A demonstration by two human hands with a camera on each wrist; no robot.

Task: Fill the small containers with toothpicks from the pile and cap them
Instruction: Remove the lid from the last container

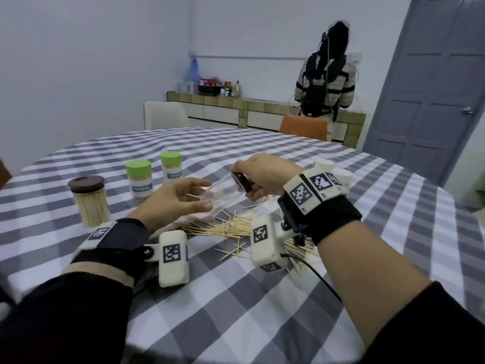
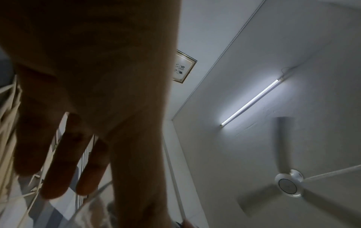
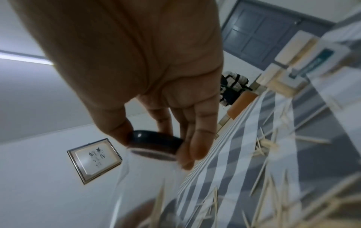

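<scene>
— What were the hands doing?

— The right hand (image 1: 265, 174) had its thumb and fingers curled round a dark brown lid (image 1: 240, 182), which sat at the mouth of a clear jar (image 1: 219, 197). The jar was held tilted on its side in the air, just above the table (image 1: 236, 298). The left hand (image 1: 178, 203) gripped the jar's other end, thumb on top and fingers beneath.

— Could you tell whether the lid was fully on?

— No. In the right wrist view the lid (image 3: 154, 144) met the jar's rim (image 3: 148, 155), but whether it was seated I could not tell. A few toothpicks seemed to lie inside the glass; blur kept me from being sure.

— And the pile?

— Loose toothpicks (image 1: 225, 227) lay scattered on the checked cloth right below the hands, spreading toward the right wrist.

— What else stood there?

— To the left, a glass jar packed with toothpicks (image 1: 90, 203) stood upright under a brown lid. Behind the left hand stood two upright containers with green caps (image 1: 138, 183) (image 1: 172, 165), labelled and full. Across the room, a person in a striped top (image 1: 325, 82) stood at a counter with their back turned, near a grey door (image 1: 430, 88); an orange chair (image 1: 304, 128) stood at the table's far edge.
</scene>
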